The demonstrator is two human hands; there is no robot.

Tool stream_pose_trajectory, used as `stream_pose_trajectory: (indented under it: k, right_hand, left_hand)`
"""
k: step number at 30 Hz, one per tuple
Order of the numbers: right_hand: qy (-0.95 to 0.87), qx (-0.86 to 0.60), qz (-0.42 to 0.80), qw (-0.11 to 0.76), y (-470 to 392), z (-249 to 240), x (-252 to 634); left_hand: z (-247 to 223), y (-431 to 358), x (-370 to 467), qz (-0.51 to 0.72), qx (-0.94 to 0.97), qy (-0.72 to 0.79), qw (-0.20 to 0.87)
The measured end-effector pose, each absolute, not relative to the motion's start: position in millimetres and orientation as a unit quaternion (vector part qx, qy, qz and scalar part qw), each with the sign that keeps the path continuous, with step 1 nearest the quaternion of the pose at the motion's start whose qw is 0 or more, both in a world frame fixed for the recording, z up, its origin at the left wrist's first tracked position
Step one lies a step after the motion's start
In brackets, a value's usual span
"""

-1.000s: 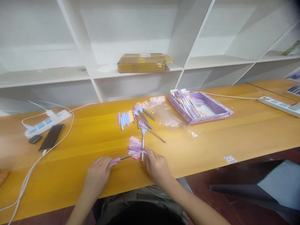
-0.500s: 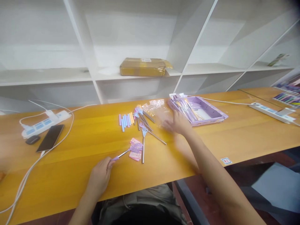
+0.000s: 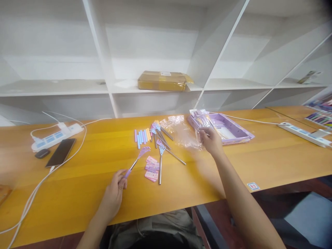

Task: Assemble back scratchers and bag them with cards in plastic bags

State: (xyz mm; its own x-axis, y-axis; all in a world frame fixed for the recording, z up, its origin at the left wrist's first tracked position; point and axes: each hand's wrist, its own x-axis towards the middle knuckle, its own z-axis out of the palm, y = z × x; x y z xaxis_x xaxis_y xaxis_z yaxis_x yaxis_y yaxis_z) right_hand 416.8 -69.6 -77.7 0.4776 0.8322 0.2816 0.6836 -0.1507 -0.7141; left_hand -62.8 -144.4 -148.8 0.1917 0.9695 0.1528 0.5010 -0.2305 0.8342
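Note:
My left hand (image 3: 116, 188) is closed around the purple handle of a telescopic back scratcher (image 3: 134, 163), its claw head tilted up over the table. My right hand (image 3: 211, 141) pinches the edge of a clear plastic bag (image 3: 190, 136), beside the purple box (image 3: 237, 140). Wrapped back scratchers (image 3: 204, 121) lie in the box's left side. Between my hands lie several loose back scratchers with metal rods, one with a blue claw (image 3: 161, 149) nearest me. Pink and purple cards (image 3: 152, 169) lie beside it. Several coloured handle sleeves (image 3: 141, 136) sit in a row behind.
At the left are a white power strip (image 3: 57, 136), a phone (image 3: 61, 152), a small black object (image 3: 42, 153) and white cables. Another power strip (image 3: 304, 135) lies at the right. A taped cardboard parcel (image 3: 163, 81) rests on the shelf behind the table.
My left hand has lifted the back scratcher's claw off the cards. My right hand has moved slightly right and its fingers have closed at the plastic bag. The view has shifted slightly.

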Motion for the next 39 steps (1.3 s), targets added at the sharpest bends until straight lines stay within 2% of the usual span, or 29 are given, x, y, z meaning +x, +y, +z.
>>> stream_pose_trajectory:
  k: [2, 4, 6, 10, 12, 15, 17, 20, 22, 26, 28, 30, 33, 35, 39]
  right_hand:
    - [-0.509, -0.713, 0.127, 0.466, -94, -71, 389]
    - [-0.521, -0.617, 0.223, 0.546, -122, -67, 350]
    - [-0.529, -0.547, 0.297, 0.577, -150, -67, 306]
    - [-0.543, -0.488, 0.417, 0.541, -185, -83, 229]
    - [-0.581, -0.485, 0.419, 0.501, -189, -95, 204]
    - [-0.668, -0.484, 0.371, 0.426, -186, -112, 190]
    - [-0.690, -0.480, 0.353, 0.411, -184, -120, 192]
    - [-0.647, -0.478, 0.375, 0.461, -184, -126, 195]
    - [-0.603, -0.464, 0.433, 0.484, -185, -130, 192]
    - [-0.555, -0.437, 0.526, 0.475, -180, -136, 187]
    - [-0.533, -0.455, 0.499, 0.509, -177, -134, 196]
    - [-0.485, -0.478, 0.446, 0.582, -175, -125, 212]
    - [-0.433, -0.470, 0.397, 0.659, -181, -108, 236]
    - [-0.471, -0.481, 0.394, 0.626, -192, -101, 243]
    - [-0.669, -0.485, 0.350, 0.441, -220, -115, 239]
  left_hand:
    - [-148, -147, -59, 0.381, 0.677, 0.486, 0.402]
    - [-144, -150, -52, 0.386, 0.655, 0.453, 0.465]
    - [-141, -155, -42, 0.381, 0.627, 0.439, 0.518]
    - [-141, -170, -18, 0.359, 0.584, 0.403, 0.607]
    - [-145, -177, -9, 0.367, 0.584, 0.361, 0.628]
    - [-151, -184, 1, 0.416, 0.573, 0.349, 0.614]
    - [-155, -186, 5, 0.441, 0.542, 0.390, 0.599]
    - [-157, -191, 12, 0.409, 0.497, 0.400, 0.653]
    - [-156, -197, 18, 0.367, 0.519, 0.379, 0.673]
    - [-147, -205, 23, 0.348, 0.614, 0.354, 0.614]
    - [-141, -201, 18, 0.365, 0.636, 0.338, 0.590]
    - [-135, -192, 9, 0.411, 0.630, 0.336, 0.567]
    - [-129, -176, -6, 0.537, 0.500, 0.385, 0.560]
    - [-129, -167, -14, 0.601, 0.395, 0.421, 0.552]
    - [-136, -158, -25, 0.656, 0.318, 0.441, 0.524]
